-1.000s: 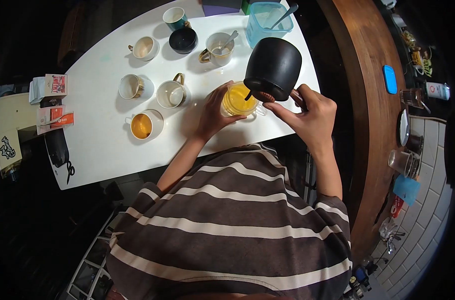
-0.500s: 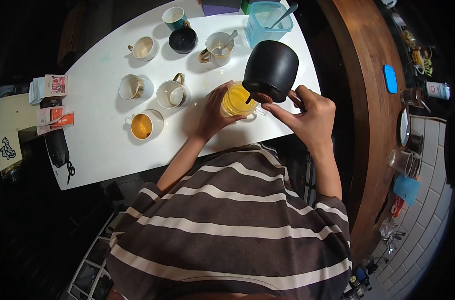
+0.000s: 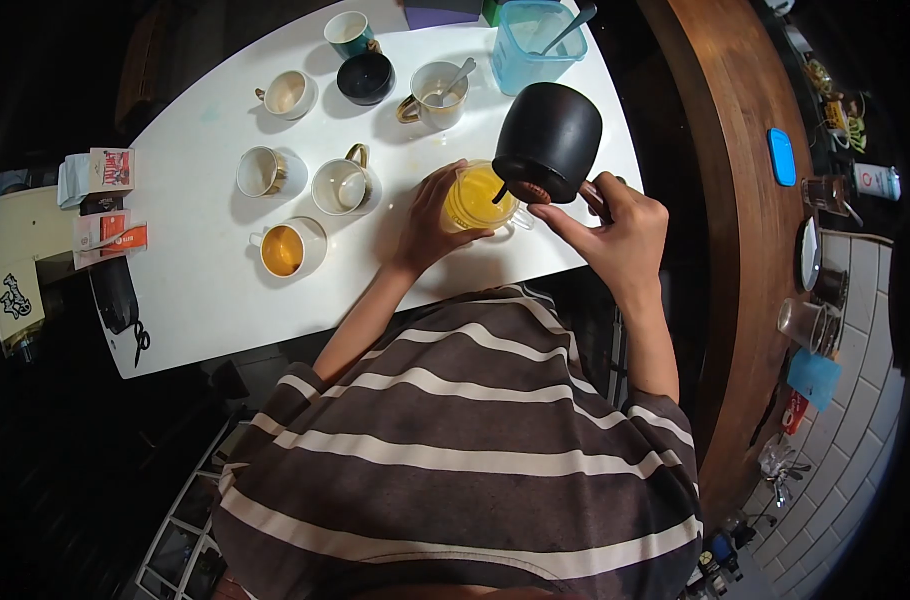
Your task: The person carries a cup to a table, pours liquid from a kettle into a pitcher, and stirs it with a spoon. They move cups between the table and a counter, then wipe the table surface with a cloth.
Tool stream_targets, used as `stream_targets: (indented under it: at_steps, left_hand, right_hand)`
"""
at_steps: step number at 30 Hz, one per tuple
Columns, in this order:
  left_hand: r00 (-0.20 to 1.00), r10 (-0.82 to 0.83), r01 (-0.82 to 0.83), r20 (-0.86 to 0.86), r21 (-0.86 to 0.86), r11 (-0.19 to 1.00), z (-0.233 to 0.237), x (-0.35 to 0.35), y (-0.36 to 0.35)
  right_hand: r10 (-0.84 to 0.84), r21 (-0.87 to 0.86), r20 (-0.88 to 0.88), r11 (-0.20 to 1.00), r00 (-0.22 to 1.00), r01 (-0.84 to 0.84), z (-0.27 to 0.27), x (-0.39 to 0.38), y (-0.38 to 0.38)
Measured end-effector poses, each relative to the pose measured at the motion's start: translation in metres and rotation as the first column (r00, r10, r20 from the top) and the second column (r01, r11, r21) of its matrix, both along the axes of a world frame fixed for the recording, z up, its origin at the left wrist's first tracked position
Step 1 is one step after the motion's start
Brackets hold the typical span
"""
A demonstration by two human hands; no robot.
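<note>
My left hand [image 3: 433, 222] is curled around the side of a clear glass cup [image 3: 457, 222] holding yellow liquid. The cup's glass handle points toward my right hand. My right hand [image 3: 623, 228] grips the handle of a black kettle [image 3: 555, 130], which is tilted over the cup. A thin dark spout-like piece [image 3: 499, 194] reaches from the kettle over the yellow liquid. Part of a ridged brown piece [image 3: 535, 191] shows at the kettle's lower side, close to my right thumb.
Left of my hands stand a white mug [image 3: 343, 187], another mug [image 3: 265, 172] and a mug with amber liquid [image 3: 283, 250]. Farther back are a mug with a spoon [image 3: 441, 97], a black bowl [image 3: 366, 79] and a blue container [image 3: 520, 60]. A wooden counter [image 3: 710, 200] runs along the right.
The kettle has shifted slightly to the right over the cup. The yellow liquid looks lighter and its surface more disturbed. Both hands keep their grips.
</note>
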State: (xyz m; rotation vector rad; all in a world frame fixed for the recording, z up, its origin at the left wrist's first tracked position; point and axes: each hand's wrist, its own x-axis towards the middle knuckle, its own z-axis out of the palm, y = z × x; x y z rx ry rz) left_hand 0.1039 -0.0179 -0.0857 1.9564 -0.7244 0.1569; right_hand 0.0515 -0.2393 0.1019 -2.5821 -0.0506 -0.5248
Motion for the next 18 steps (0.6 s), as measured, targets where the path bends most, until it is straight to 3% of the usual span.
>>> stream_targets:
  at_steps: [12,18]
  left_hand:
    - [0.999,0.005,-0.004,-0.054,0.012,1.0,0.001,0.001,0.001]
    - [0.999,0.016,-0.021,0.047,0.107,0.994,0.007,0.001,0.003]
  right_hand:
    - [-0.027,0.014,-0.007,1.0,1.0,0.027,-0.021,-0.001,0.002]
    - [-0.147,0.13,-0.135,0.978,0.98,0.165,-0.028,-0.002,0.006]
